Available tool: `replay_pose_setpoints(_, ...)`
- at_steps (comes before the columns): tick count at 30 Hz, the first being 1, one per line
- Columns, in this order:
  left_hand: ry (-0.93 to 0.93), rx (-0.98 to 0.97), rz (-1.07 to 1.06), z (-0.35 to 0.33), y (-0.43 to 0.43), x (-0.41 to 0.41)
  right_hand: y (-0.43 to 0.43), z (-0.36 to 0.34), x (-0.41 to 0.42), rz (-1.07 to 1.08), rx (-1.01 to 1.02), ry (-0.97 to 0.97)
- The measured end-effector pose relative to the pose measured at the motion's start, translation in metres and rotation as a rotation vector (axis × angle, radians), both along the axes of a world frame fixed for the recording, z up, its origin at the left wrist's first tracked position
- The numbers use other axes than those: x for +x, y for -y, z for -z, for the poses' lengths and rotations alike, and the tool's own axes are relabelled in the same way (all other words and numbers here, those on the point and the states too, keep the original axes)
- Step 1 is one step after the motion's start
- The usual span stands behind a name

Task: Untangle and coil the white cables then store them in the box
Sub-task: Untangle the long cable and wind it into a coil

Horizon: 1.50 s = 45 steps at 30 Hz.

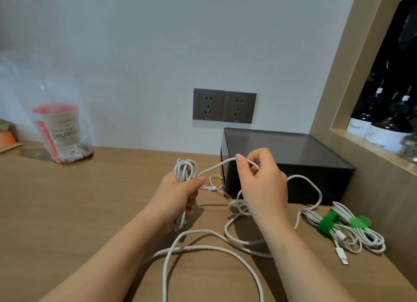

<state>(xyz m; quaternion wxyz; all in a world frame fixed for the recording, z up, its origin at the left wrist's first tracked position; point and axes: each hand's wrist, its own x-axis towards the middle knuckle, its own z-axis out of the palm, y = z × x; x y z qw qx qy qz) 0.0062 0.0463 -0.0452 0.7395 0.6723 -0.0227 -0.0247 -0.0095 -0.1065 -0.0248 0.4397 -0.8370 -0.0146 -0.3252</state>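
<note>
1. We find the left hand (180, 195) closed round a partly wound coil (185, 169) of white cable. The fingers curl about the bundle, and its narrow loops stand upright above the fist.
2. The right hand (261, 184) is raised in front of the box. Its thumb and fingertips pinch a single strand (216, 166) that arches across from the coil.
3. The loose length (203, 247) of this cable, round and matte, lies in wide slack loops on the wood-grain table (67, 211), beneath and between the forearms.
4. The box (293, 150) is dark and rectangular with a smooth, rimmed top. It stands at the back of the table against the wall.
5. Two bound bundles (352, 231) of white cable, each cinched by a green strap (327, 222), lie on the table to the right, outside the box.
6. We note two grey square sockets (224, 106) on the pale wall. A clear plastic bag (61, 132) holding a paper cup stands far left.
</note>
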Motion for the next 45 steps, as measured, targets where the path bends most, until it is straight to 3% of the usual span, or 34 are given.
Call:
replay_pose_setpoints(4, -0.003, 0.02, 0.022, 0.0, -0.005, 0.007, 0.001, 0.003, 0.002, -0.002, -0.203, 0.053)
replay_pose_setpoints(12, 0.049, -0.035, 0.096, -0.003, -0.006, 0.008, 0.005, 0.007, 0.0, -0.178, -0.213, 0.008)
replay_pose_setpoints(16, 0.019, -0.072, 0.089, -0.004, -0.005, 0.006, 0.004, 0.008, 0.0, -0.133, -0.165, 0.047)
replay_pose_setpoints(20, 0.068, 0.143, 0.092, -0.003, -0.006, 0.006, 0.004, 0.008, -0.001, -0.116, -0.13, 0.07)
replay_pose_setpoints(22, 0.104, 0.208, 0.044, -0.003, -0.005, 0.007, 0.002, 0.009, -0.001, -0.139, -0.137, 0.065)
replay_pose_setpoints(30, 0.13, 0.129, -0.139, -0.007, -0.007, 0.011, 0.001, 0.003, -0.002, -0.236, 0.038, -0.08)
replay_pose_setpoints(36, 0.38, 0.39, -0.402, -0.013, -0.007, 0.008, 0.006, -0.001, 0.0, -0.116, 0.087, -0.017)
replay_pose_setpoints(40, 0.293, 0.238, -0.439, -0.013, -0.011, 0.01, 0.006, -0.006, -0.001, -0.239, 0.149, -0.082)
replay_pose_setpoints(43, 0.138, 0.029, -0.324, -0.011, -0.013, 0.014, 0.002, -0.005, -0.004, -0.322, 0.199, -0.066)
replay_pose_setpoints(45, 0.102, 0.022, -0.247, -0.01, -0.012, 0.013, -0.002, -0.004, -0.006, -0.349, 0.222, -0.063)
